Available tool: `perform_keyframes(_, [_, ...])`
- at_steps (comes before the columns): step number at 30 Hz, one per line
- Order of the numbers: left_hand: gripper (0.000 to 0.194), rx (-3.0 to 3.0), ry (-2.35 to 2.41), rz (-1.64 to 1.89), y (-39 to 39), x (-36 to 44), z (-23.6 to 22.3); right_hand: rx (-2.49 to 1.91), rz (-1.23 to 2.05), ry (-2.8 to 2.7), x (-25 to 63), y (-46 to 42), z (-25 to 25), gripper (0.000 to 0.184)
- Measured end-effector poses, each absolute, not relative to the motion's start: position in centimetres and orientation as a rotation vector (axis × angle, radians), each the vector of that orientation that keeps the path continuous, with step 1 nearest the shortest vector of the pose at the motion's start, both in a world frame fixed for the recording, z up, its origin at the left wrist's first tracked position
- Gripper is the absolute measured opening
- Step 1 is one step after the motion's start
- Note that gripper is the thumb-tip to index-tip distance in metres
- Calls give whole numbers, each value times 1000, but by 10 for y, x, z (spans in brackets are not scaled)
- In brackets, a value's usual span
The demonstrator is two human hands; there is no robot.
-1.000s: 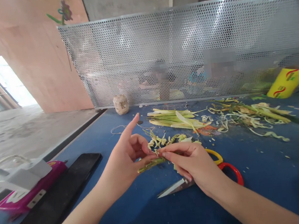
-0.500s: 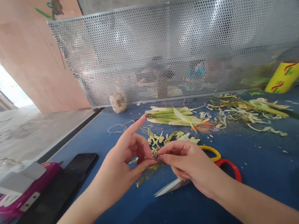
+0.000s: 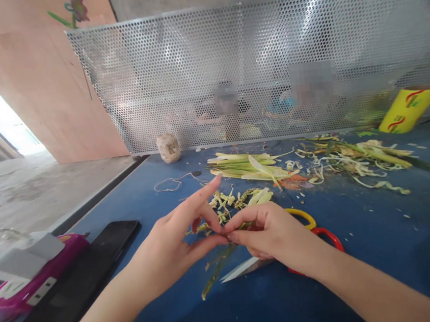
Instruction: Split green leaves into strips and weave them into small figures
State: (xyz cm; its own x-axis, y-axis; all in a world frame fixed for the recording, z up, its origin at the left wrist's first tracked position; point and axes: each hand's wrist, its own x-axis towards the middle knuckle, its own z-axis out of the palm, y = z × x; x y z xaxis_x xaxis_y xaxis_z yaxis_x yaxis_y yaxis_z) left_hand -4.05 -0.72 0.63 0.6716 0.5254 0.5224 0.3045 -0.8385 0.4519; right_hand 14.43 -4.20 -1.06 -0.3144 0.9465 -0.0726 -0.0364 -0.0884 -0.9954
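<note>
My left hand and my right hand meet fingertip to fingertip over the table, both pinched closed. Between them is a thin greenish-brown plant strip, its loose end hanging below the fingers; the part in the pinch is mostly hidden. My left index finger points up and away. Under my right hand lie scissors with yellow and red handles, partly covered. Just beyond the fingers sits a small heap of pale, knotted plant pieces. Farther back is a bundle of pale green leaf strips.
A black phone and a magenta power strip with a white plug lie at left. Behind stand a ball of twine, tangled plant scraps and a yellow roll. A perforated metal screen closes the back; people sit beyond it.
The loose end of the plant strip has swung lower, toward me. My fingertips have shifted slightly down, still pinched together. The scissors remain in place.
</note>
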Motion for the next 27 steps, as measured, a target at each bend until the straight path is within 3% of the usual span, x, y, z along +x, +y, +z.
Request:
perform_keyframes(7, [78,2640,589,1046,-7,-39,6,-1152,1513,-1481,150,-38,-10,17])
perform_keyframes(14, [87,2759,436,1167,-5,-38,2,-1128,1489,-1387,147,-37,-13,13])
perform_keyframes(27, [90,2750,416,1095,-7,-35,3,-1134,1471,-1300,147,-36,-13,20])
